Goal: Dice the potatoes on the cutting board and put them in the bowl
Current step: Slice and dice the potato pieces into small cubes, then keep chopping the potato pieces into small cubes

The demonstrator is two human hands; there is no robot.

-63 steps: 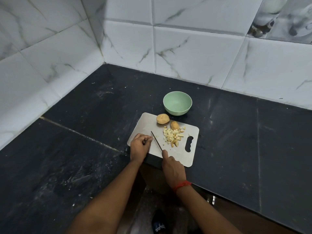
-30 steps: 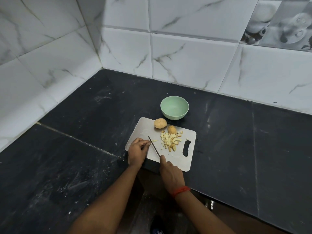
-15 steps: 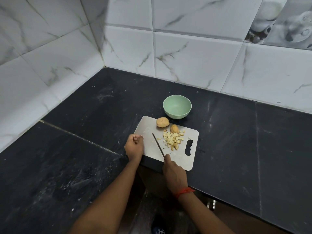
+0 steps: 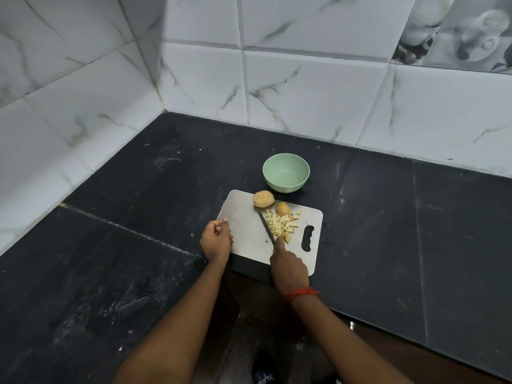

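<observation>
Head view, looking down: a grey cutting board (image 4: 246, 246) lies just below the centre of the frame on a black counter (image 4: 110, 273), with its handle slot on the right side. The right hand (image 4: 289, 266) grips a knife (image 4: 266, 227) by the handle, forefinger stretched along the top of the blade. The blade lies against the left edge of a heap of diced potato (image 4: 282, 225) in the middle of the board. Above the heap sit a whole potato (image 4: 263, 198) and, touching the heap, a smaller potato piece (image 4: 283, 209). A pale green bowl (image 4: 286, 172) stands just above the board's upper edge, near the whole potato. The left hand (image 4: 217, 239) is curled into a fist over the board's left edge (nothing shows inside it). A red thread (image 4: 300, 293) circles the right wrist.
</observation>
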